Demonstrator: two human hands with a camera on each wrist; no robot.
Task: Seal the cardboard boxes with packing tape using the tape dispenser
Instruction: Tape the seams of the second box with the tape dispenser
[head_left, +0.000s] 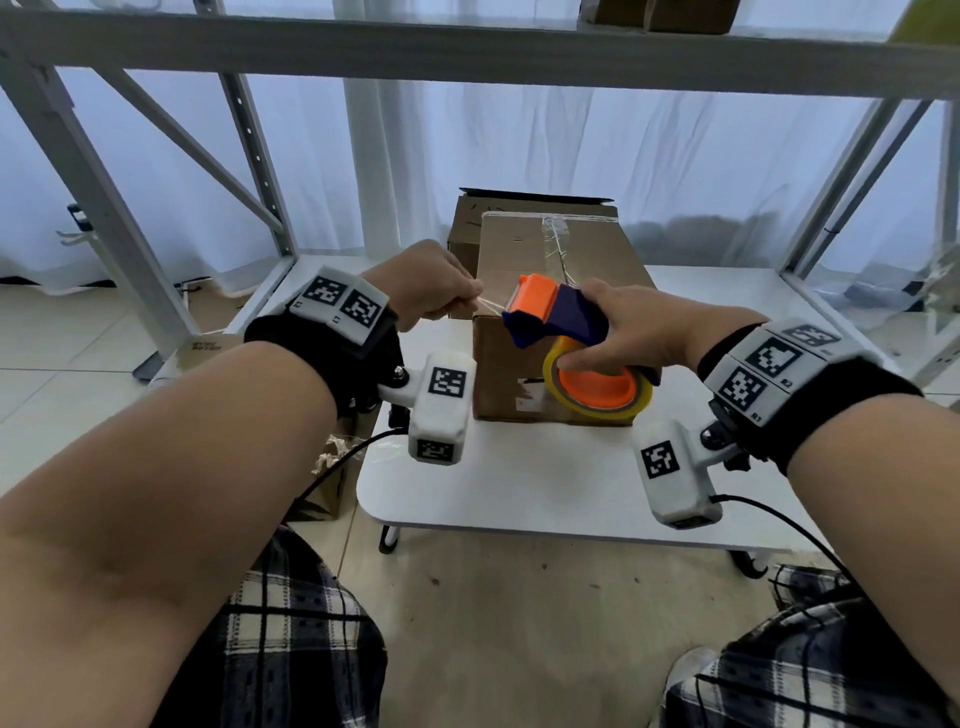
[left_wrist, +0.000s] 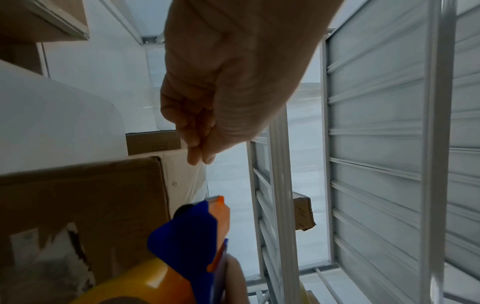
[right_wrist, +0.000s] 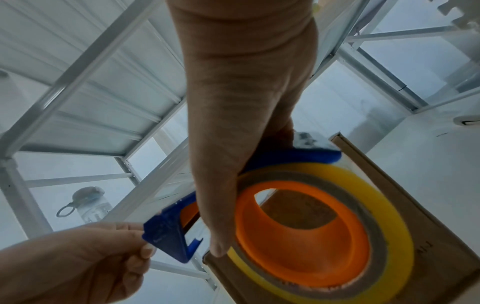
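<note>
A brown cardboard box (head_left: 571, 249) lies on the white table (head_left: 545, 493), with clear tape along its top seam. My right hand (head_left: 618, 332) grips the blue and orange tape dispenser (head_left: 550, 312) in front of the box's near end; its yellowish tape roll (head_left: 597, 387) hangs below, the thumb on the roll's rim. My left hand (head_left: 441, 291) pinches the free end of the clear tape (head_left: 491, 305), stretched from the dispenser's mouth. In the left wrist view the fingertips (left_wrist: 198, 156) pinch the tape strip (left_wrist: 197, 183) above the dispenser (left_wrist: 192, 236). The right wrist view shows the roll (right_wrist: 337, 226) against the box (right_wrist: 402, 216).
A second, darker box (head_left: 467, 228) stands behind the first. White shelving posts (head_left: 93, 208) flank the table and a shelf beam (head_left: 467, 52) runs overhead. A cardboard piece (head_left: 332, 478) leans on the floor left of the table. My plaid-clad knees (head_left: 291, 649) are below.
</note>
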